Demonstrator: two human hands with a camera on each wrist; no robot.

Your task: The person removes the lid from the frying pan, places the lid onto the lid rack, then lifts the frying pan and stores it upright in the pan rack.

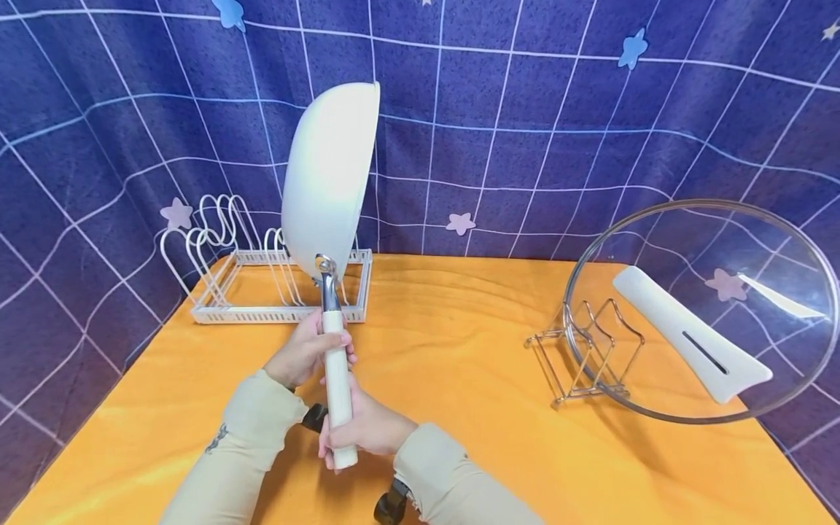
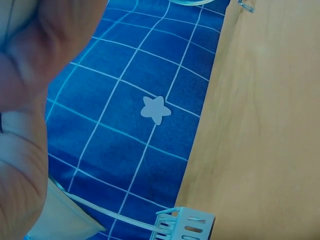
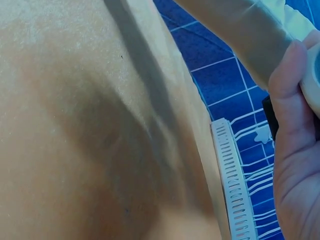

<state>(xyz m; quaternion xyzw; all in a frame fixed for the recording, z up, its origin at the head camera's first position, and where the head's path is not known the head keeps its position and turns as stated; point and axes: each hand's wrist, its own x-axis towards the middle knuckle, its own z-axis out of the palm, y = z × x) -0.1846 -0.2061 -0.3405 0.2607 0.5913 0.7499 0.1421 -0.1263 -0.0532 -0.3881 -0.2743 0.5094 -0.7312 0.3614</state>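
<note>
A white wok (image 1: 331,168) is held up on its side, its open face turned right and its long white handle (image 1: 337,386) pointing down toward me. My left hand (image 1: 307,354) grips the upper part of that handle, just below the metal joint. Lower down, near the handle's end, my right hand (image 1: 367,423) wraps round it. The wok overlaps a white wire dish rack (image 1: 246,315) behind it and hides part of its right side. In the right wrist view, fingers (image 3: 292,95) curl at the handle.
At the right, a large glass lid (image 1: 705,421) with a white handle stands tilted in a small metal wire rack (image 1: 590,392). An orange cloth (image 1: 453,350) covers the table. Behind it hangs a blue checked curtain (image 1: 525,160) with stars.
</note>
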